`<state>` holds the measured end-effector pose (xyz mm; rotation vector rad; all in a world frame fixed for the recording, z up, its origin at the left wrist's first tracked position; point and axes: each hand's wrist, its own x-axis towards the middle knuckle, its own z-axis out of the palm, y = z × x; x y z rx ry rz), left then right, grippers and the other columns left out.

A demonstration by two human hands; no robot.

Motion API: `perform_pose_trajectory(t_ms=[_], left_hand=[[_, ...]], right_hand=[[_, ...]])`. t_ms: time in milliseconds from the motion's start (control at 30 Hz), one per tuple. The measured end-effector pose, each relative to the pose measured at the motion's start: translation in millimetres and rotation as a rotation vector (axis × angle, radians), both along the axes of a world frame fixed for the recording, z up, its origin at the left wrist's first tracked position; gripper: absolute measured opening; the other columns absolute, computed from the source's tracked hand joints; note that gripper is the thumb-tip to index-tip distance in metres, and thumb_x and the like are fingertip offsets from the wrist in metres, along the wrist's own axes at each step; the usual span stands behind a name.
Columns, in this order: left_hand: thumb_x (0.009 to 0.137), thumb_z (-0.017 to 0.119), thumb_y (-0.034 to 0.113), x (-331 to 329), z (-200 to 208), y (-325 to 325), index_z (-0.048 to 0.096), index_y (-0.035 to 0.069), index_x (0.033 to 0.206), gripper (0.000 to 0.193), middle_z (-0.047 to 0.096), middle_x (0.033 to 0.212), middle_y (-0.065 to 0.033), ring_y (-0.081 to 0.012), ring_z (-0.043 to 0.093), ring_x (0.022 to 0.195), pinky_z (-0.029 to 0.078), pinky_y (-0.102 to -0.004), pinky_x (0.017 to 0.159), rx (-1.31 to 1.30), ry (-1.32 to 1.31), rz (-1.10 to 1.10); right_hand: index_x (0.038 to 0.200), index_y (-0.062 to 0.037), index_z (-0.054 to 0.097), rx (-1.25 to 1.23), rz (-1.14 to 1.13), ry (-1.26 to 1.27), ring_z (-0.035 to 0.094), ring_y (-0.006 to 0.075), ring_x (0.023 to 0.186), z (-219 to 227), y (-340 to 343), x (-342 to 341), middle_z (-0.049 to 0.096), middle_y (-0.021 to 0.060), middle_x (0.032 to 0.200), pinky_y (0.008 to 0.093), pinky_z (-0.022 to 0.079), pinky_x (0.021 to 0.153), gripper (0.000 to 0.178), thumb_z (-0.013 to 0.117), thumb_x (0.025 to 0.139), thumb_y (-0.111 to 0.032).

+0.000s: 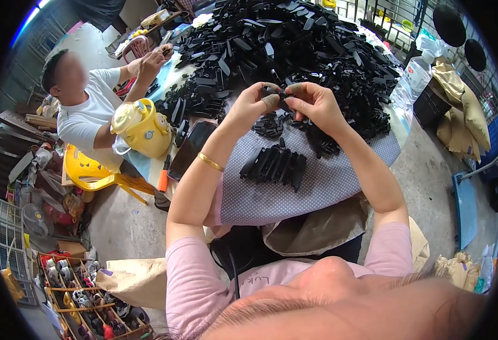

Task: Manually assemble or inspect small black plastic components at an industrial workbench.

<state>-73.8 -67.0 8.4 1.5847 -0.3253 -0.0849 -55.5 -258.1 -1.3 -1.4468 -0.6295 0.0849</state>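
Over the near side of the pile, my left hand (254,103) and my right hand (317,105) meet fingertip to fingertip. Between them they pinch a small black plastic part (285,97), mostly covered by the fingers. Light tan finger covers show on some fingertips of both hands. Right behind the hands rises a large heap of black plastic parts (271,45), many of them long and flat. Nearer to me, a row of black plastic pieces (274,166) lies side by side on the dotted tablecloth (328,181).
At the left stand a yellow jug (141,127), a dark phone or tablet (191,148) and an orange-handled tool (163,178). A co-worker (87,105) sits beyond, by a yellow chair (87,170). A clear plastic bottle (412,82) stands at the right edge. Brown sacks (461,107) lie farther right.
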Motion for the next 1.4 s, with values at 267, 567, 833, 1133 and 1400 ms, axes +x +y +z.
perform_pose_trajectory(t_ms=[267,567,833,1133,1400], left_hand=[[0.090,0.056,0.016,-1,-14,2,0.047,0.001,0.120,0.034,0.057,0.103,-0.0062,-0.0166,0.058,0.095,0.050,-0.0343,0.082,-0.364,0.132,-0.032],[0.094,0.050,0.023,-3,-24,-5,0.049,0.005,0.113,0.026,0.057,0.094,-0.0017,-0.0107,0.055,0.078,0.047,-0.0261,0.066,-0.479,0.324,-0.212],[0.095,0.047,0.016,-5,-18,-5,0.048,0.008,0.120,0.026,0.057,0.101,-0.0017,-0.0124,0.057,0.092,0.050,-0.0322,0.081,-0.527,0.228,-0.215],[0.094,0.049,0.018,-11,-15,-11,0.049,0.008,0.119,0.027,0.056,0.103,-0.0031,-0.0118,0.057,0.090,0.050,-0.0324,0.080,-0.557,0.197,-0.110],[0.095,0.049,0.019,-9,-15,-11,0.050,0.005,0.117,0.026,0.057,0.097,-0.0021,-0.0096,0.057,0.085,0.050,-0.0260,0.071,-0.418,0.063,-0.011]], right_hand=[[0.089,-0.0004,0.063,-0.158,-0.312,-0.264,0.058,0.0058,0.063,-6,-5,13,0.063,0.0004,0.072,0.0182,0.046,0.056,0.015,0.064,0.085,-0.015],[0.096,0.0016,0.061,-0.168,-0.156,-0.532,0.059,0.0078,0.072,0,3,-6,0.065,0.0043,0.082,0.0206,0.049,0.065,0.015,0.063,0.084,-0.007],[0.092,-0.0007,0.062,-0.197,-0.546,-0.762,0.059,0.0135,0.069,4,-5,11,0.062,0.0081,0.095,0.0215,0.047,0.060,0.015,0.067,0.081,-0.009],[0.091,0.0029,0.063,-0.140,-0.290,-0.478,0.060,0.0084,0.069,1,6,-12,0.065,0.0064,0.078,0.0219,0.050,0.061,0.013,0.066,0.082,-0.006],[0.087,0.0015,0.063,-0.267,-0.329,-0.790,0.063,0.0182,0.065,2,4,-12,0.062,0.0118,0.076,0.0258,0.049,0.057,0.011,0.066,0.081,-0.007]])
